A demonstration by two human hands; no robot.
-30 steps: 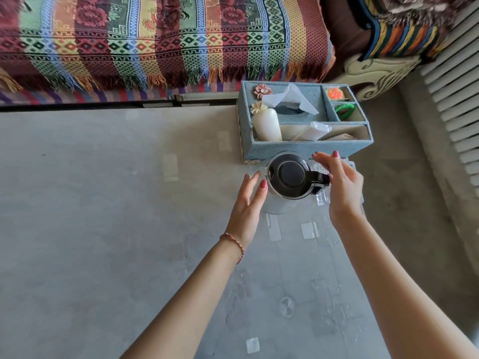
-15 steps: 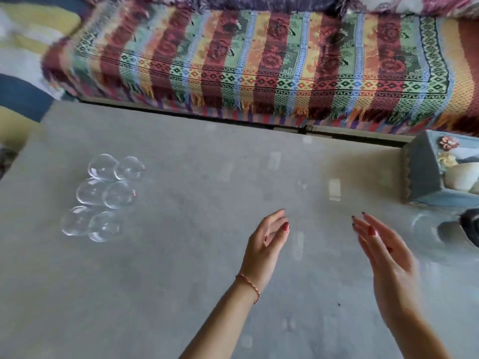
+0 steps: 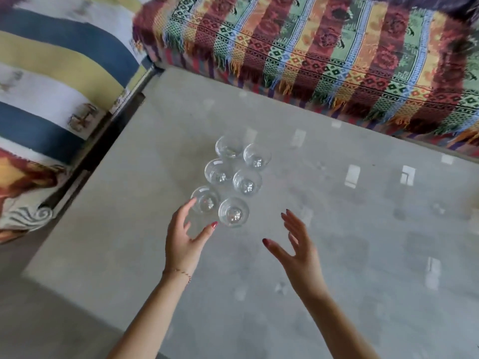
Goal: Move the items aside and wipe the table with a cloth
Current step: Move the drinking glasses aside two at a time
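Six clear glasses (image 3: 232, 181) clustered near table (image 3: 337, 255) left edge. Left hand (image 3: 182, 238) and right hand (image 3: 298, 246) spread, nothing held, just short of nearest pair. Glasses best gripped low, moved pairwise, clinking avoided.

This is a home, most likely a sitting room. A low grey desk (image 3: 337, 229) with a glossy top stands close against a sofa (image 3: 324, 47) draped in a fringed woven throw of red, green, orange and blue stripes. To the left lies a cushion or blanket (image 3: 57, 60) in broad blue, yellow and white bands, beside a carved, scroll-patterned furniture edge (image 3: 31, 216). Six small clear drinking glasses (image 3: 230, 182) stand in pairs on the desk, the sort of ware kept for guests.
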